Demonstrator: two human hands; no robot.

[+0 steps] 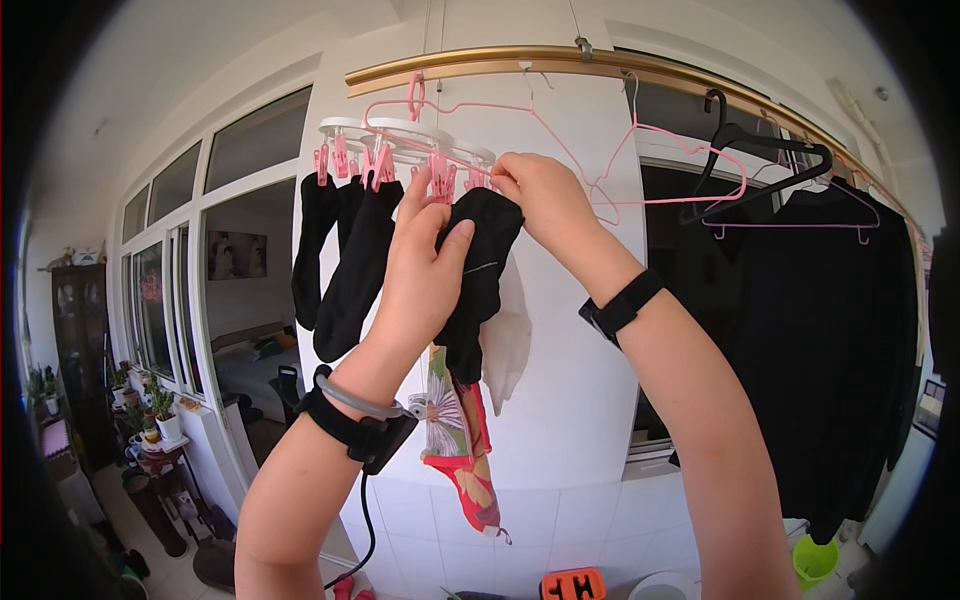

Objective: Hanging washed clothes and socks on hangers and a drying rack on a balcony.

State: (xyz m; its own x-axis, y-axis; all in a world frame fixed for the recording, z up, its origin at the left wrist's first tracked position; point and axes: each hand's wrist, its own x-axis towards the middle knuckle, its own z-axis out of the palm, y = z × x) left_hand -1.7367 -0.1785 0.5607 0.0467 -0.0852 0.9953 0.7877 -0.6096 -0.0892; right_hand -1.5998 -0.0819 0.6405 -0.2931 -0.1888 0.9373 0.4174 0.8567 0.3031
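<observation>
A white round drying rack (405,129) with pink clothespins (379,166) hangs from a gold-coloured rail. Black socks (352,289) hang from its pins on the left. My left hand (427,262) is raised at the pins, its thumb against a black sock (480,262); how firmly it grips is hidden. My right hand (536,195) pinches near the upper right edge of that sock, by the rack's rim; what lies between its fingertips is hard to tell. Behind hang a whitish cloth item (510,330) and a red floral fabric item (476,480).
Pink wire hangers (675,199) and a black hanger (765,142) hang along the rail (480,61), right of the rack. A black garment (817,337) hangs at the far right. Potted plants (169,424) stand at lower left; a green bucket (815,561) is on the floor.
</observation>
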